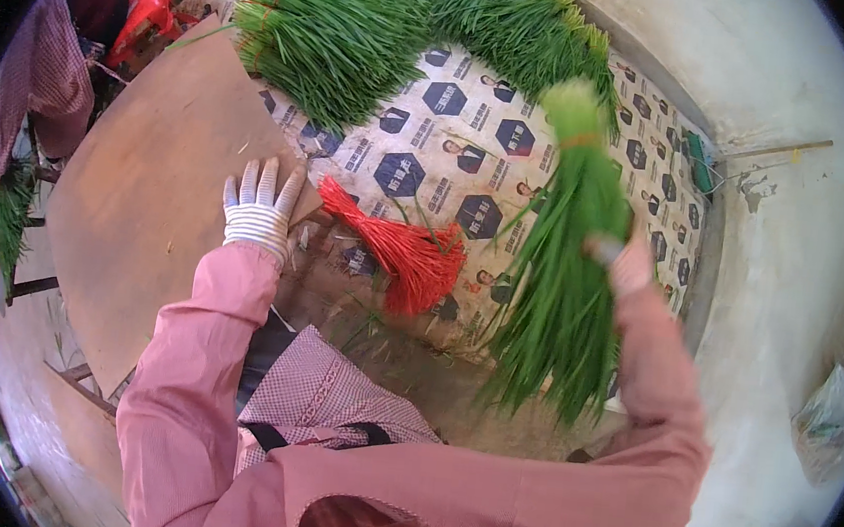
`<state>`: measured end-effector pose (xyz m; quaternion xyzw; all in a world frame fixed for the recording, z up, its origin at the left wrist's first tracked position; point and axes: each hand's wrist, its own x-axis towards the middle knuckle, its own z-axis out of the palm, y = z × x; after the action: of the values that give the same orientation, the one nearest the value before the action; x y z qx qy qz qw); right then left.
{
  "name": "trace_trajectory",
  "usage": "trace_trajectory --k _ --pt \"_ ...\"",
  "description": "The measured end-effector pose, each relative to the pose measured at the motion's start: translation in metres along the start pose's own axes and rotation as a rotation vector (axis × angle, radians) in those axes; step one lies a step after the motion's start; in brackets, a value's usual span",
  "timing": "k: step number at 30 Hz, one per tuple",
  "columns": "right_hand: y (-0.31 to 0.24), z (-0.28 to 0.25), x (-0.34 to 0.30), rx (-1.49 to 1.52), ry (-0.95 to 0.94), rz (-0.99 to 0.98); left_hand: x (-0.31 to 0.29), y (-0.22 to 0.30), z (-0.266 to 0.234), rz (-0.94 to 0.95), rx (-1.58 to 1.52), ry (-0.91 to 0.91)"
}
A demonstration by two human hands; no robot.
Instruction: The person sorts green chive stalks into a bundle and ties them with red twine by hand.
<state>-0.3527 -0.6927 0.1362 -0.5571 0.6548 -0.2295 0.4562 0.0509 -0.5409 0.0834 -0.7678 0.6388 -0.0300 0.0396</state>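
My right hand (625,259) is closed around a bundle of long green garlic chives (569,276). The bundle hangs with its pale cut ends up and its leaf tips down, and a reddish band circles it below the pale ends. Motion blurs the bundle and hand a little. My left hand (261,207), in a striped white glove, lies flat with fingers spread on the edge of a brown board (149,169). Just right of that hand rests a bunch of red ties (407,257) on the printed sheet (433,134).
Piled green bundles (332,35) lie along the sheet's far edge, more (523,31) at far right. A pale wall (782,275) rises at right, with a clear plastic bag (822,424) by it. At far left is another person's checkered sleeve (42,80) near red bags (147,19).
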Motion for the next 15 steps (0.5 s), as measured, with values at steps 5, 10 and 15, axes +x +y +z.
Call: trace_trajectory --k 5,10,15 --pt "-0.125 -0.109 0.185 -0.209 0.897 0.073 0.012 0.006 0.009 0.048 -0.049 0.053" --pt "0.028 0.023 0.226 -0.766 0.044 0.180 0.009 0.003 0.009 0.020 -0.050 0.036" --pt "0.172 0.192 0.082 -1.003 -0.752 0.334 0.016 -0.003 0.019 0.064 -0.076 0.117"
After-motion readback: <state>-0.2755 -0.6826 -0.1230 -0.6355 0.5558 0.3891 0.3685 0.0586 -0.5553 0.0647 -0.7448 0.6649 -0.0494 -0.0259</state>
